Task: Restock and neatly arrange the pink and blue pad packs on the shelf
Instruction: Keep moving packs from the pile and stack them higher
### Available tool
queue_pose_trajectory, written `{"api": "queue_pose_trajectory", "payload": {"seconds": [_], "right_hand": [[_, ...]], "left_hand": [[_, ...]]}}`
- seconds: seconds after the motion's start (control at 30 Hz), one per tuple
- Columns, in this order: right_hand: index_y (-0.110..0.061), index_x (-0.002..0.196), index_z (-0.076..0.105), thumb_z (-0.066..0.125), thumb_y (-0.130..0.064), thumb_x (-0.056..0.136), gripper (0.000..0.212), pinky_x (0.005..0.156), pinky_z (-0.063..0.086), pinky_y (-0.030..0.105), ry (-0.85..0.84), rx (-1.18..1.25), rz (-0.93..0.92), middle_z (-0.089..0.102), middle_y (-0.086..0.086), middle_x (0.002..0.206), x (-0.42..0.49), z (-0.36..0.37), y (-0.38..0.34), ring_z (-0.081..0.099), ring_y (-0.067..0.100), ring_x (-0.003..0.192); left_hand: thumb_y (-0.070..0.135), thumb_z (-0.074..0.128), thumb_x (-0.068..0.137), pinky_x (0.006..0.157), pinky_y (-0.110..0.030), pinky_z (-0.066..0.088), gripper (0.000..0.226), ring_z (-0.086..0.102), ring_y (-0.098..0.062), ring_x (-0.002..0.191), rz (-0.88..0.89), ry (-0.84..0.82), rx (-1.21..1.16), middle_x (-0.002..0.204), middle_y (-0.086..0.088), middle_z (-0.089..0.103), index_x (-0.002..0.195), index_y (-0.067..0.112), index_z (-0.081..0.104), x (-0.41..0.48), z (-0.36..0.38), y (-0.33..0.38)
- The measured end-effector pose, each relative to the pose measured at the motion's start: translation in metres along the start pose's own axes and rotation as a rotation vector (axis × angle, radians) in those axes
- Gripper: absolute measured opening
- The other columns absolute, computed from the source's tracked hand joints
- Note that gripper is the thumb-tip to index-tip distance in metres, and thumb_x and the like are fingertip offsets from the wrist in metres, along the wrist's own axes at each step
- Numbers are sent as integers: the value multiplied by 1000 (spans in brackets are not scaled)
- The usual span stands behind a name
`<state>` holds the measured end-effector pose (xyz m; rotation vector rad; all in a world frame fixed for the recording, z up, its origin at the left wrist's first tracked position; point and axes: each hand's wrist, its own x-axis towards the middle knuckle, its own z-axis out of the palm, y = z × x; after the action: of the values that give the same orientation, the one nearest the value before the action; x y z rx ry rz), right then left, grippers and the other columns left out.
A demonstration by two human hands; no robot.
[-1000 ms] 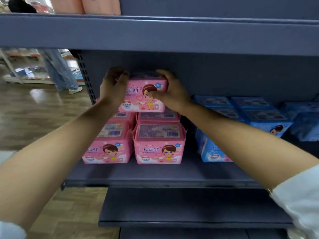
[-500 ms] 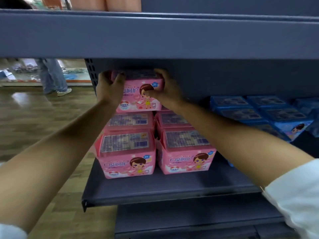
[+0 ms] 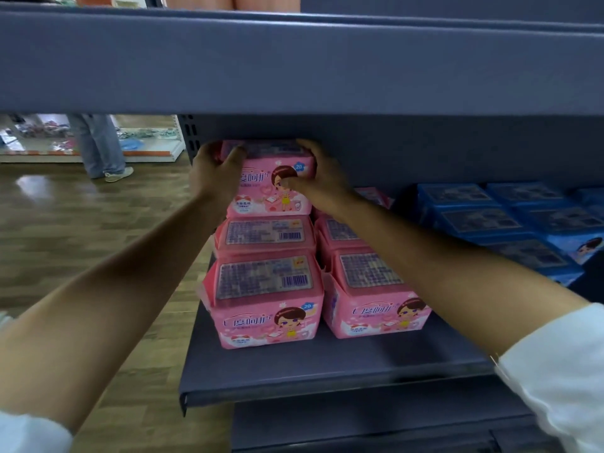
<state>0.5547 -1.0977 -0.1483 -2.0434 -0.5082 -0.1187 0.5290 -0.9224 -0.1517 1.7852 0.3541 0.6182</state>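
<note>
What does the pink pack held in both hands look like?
The top pink pack is soft, shiny plastic wrap printed with a cartoon girl, hearts and a blue 20 badge. It stands upright, front outward, atop the left pink stack, just under the upper shelf. The left hand and right hand grip its sides.

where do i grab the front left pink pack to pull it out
Probably its top front edge, from the front: the front left pack stands with face and flat top free, while a neighbour pack crowds its right side and a rear pack sits close behind.
</note>
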Motion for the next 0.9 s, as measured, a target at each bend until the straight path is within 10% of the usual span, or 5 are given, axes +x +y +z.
{"api": "queue_pose_trajectory", "payload": {"seconds": [0.6, 0.73, 0.9], "right_hand": [[-11, 144, 35, 72, -39, 82, 77, 106, 30, 28, -14, -399, -154, 18, 3, 158, 9, -2, -8, 31, 14, 136], [-8, 144, 35, 67, -39, 85, 74, 108, 30, 31, -54, -514, -217, 34, 9, 150, 13, -2, -14, 32, 25, 137], [-9, 146, 33, 64, -36, 88, 71, 114, 25, 35, -52, -668, -299, 32, 9, 153, 14, 1, -14, 26, 25, 142]], "left_hand": [[48, 49, 80, 56, -33, 46, 41, 63, -24, 71, 36, 15, 167, 84, -11, 68, 92, 11, 65, 12, 4, -5], [28, 51, 89, 88, -35, 40, 41, 50, -31, 113, 310, 81, 414, 122, -17, 55, 123, 6, 55, 7, 0, 4], [54, 19, 91, 95, -38, 42, 67, 58, -33, 108, 669, -101, 781, 109, -11, 68, 106, 11, 69, 9, 3, 8]]}}
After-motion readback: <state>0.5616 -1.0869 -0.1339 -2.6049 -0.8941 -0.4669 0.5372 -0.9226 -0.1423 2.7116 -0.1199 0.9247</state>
